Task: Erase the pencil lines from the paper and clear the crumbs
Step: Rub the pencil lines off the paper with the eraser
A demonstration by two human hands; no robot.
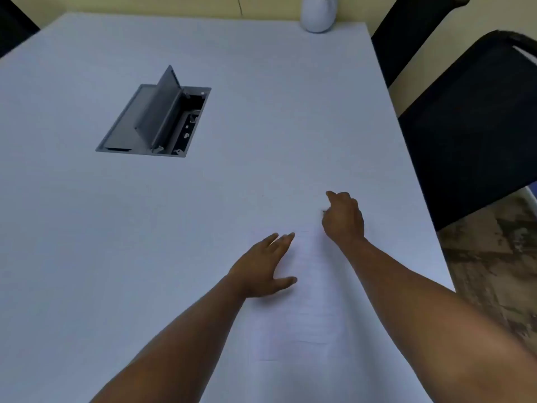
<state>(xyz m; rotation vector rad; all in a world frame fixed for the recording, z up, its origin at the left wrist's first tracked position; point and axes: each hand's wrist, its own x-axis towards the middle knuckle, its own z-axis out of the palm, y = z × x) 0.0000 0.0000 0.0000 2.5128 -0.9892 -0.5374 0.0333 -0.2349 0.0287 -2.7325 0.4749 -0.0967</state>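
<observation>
The left hand (263, 267) lies flat on the paper (308, 301), fingers straight and together, thumb spread toward the person, pressing the sheet's left part down. The right hand (344, 218) is just beyond and to the right of it, its fingers curled into a closed grip; a small dark tip shows at its left edge, but whether that is an eraser it pinches cannot be told. The paper is white, barely distinct from the pale surface (116, 257), and runs from under both hands back toward the person between the forearms; faint lines show on it. Far beyond the left hand sits an open grey cable box (154, 120), and far beyond the right hand a white pot (319, 14).
</observation>
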